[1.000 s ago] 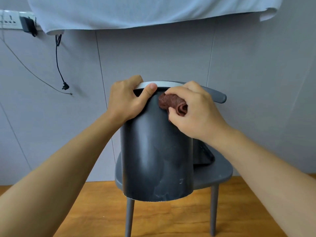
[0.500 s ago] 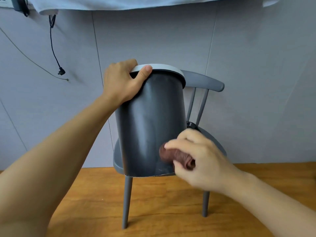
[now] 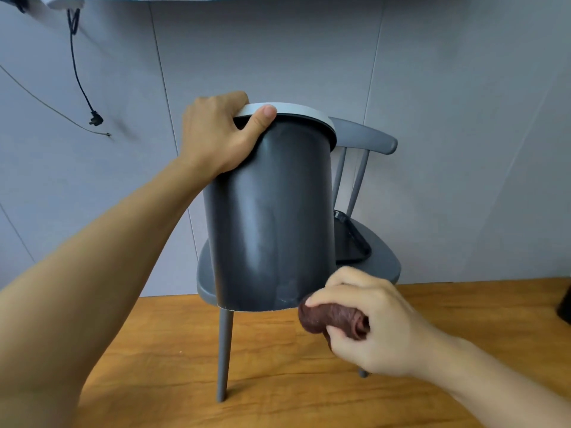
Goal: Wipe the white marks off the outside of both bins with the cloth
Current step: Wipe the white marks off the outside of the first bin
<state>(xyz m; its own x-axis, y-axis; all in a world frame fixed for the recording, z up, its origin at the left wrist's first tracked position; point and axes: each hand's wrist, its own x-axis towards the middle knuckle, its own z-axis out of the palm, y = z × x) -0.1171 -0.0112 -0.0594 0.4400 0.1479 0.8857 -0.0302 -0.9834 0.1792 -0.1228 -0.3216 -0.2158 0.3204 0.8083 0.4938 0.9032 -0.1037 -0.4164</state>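
Note:
A dark grey round bin (image 3: 268, 217) with a pale rim ring is held up, tilted, in front of a grey chair. My left hand (image 3: 216, 134) grips its rim at the upper left, thumb over the pale ring. A faint whitish smear (image 3: 285, 293) shows near the bin's lower right edge. My right hand (image 3: 367, 322) grips a bunched brown cloth (image 3: 330, 319) just below and right of the bin's bottom edge, off the bin's wall. A second bin is not in view.
The grey chair (image 3: 380, 257) stands behind the bin against a grey wall, with a flat black tray-like thing (image 3: 352, 245) on its seat. The floor (image 3: 278, 381) is wooden. A black cable (image 3: 78, 75) hangs on the wall at left. A dark object (image 3: 564, 304) shows at the right edge.
My right hand swept the cloth down the bin's side from the rim to past the bottom edge. The bin stays gripped by my left hand, and my view tilted down.

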